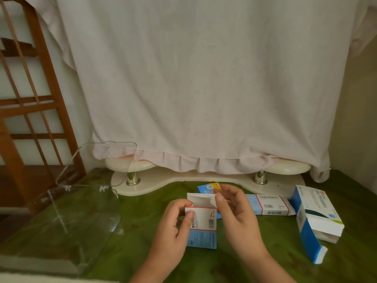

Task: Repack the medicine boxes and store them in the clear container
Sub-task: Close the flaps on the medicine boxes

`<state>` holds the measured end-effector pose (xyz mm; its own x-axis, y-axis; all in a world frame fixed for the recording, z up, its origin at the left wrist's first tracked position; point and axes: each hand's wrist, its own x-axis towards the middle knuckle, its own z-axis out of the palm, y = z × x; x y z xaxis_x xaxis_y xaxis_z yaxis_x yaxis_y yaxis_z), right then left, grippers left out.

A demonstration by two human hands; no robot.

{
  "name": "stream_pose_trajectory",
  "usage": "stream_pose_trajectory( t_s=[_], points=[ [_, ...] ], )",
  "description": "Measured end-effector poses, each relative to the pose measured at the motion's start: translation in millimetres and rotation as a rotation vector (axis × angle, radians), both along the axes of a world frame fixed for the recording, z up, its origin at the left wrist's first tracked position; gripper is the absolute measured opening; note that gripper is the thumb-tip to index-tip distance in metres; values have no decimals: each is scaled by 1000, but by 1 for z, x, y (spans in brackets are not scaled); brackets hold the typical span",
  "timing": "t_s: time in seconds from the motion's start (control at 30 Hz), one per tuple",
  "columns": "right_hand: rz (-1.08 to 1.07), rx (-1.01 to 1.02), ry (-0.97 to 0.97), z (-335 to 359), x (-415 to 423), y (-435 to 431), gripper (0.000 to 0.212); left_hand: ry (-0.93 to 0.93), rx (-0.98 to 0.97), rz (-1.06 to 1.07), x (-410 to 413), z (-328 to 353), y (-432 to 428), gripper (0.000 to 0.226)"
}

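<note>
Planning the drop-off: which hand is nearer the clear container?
Left. The left hand grips the box to the right of the container. The right hand pinches the box's flap, farther right.

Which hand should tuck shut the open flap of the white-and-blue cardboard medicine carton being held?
Right: the right hand pinches the raised flap of the white-and-blue cardboard carton, while the left hand grips its side.
</note>
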<state>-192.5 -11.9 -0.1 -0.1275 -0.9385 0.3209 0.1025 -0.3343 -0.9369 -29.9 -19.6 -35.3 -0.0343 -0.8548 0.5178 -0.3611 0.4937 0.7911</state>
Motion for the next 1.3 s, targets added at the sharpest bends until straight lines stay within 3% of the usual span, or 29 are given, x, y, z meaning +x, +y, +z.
stream_pose_trajectory(
  t_s=[0.07,0.2,0.57,0.83,1.3],
  points=[
    [24,20,13,4,1,-1,33,2,-12,2,0,1,1,17],
    [7,2,89,1,1,-3,14,15,-3,11,0,1,1,20],
    [29,15,126,-9,-5,-1,16,132,31,26,-2,10,5,39],
    [19,-10,164,-12,-5,-4,15,12,-14,53,3,16,-1,23],
    [44,-47,177,-15,-8,-4,15,87,7,8,2,22,0,18]
  ],
)
